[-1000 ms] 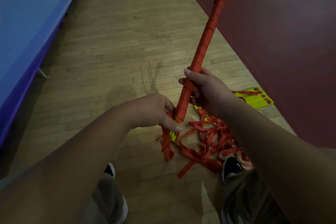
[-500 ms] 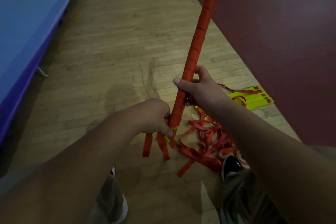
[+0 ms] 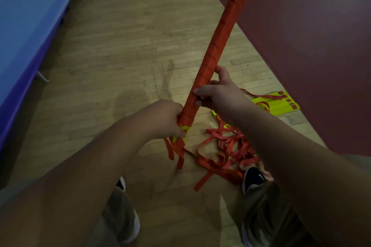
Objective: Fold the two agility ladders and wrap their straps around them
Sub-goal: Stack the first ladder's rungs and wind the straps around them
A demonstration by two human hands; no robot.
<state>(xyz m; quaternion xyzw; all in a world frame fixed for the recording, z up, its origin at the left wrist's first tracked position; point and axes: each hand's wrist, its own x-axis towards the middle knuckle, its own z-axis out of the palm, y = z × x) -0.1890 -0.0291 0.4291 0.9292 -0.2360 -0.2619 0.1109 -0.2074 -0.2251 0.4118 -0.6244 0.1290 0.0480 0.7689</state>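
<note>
One folded agility ladder [image 3: 222, 26] is a long bundle wound in red strap, held upright and leaning away to the upper right. My left hand [image 3: 160, 119] grips its lower end, where yellow rung tips and loose red strap ends [image 3: 176, 150] hang down. My right hand [image 3: 218, 92] grips the bundle just above. The second ladder [image 3: 281, 104] lies on the floor to the right, yellow rungs stacked flat, with its red straps [image 3: 224, 152] in a tangled heap beside my right shoe.
I stand on a wooden floor [image 3: 124, 50]. A dark red mat [image 3: 311, 36] covers the floor at right, touching the stacked rungs. A blue mat [image 3: 26, 26] runs along the left edge. My shoes [image 3: 254, 179] show at the bottom.
The wrapped bundle has swung more upright and nearer, its top now out of frame. My right hand has shifted round it, and both hands have stayed near the lower end.
</note>
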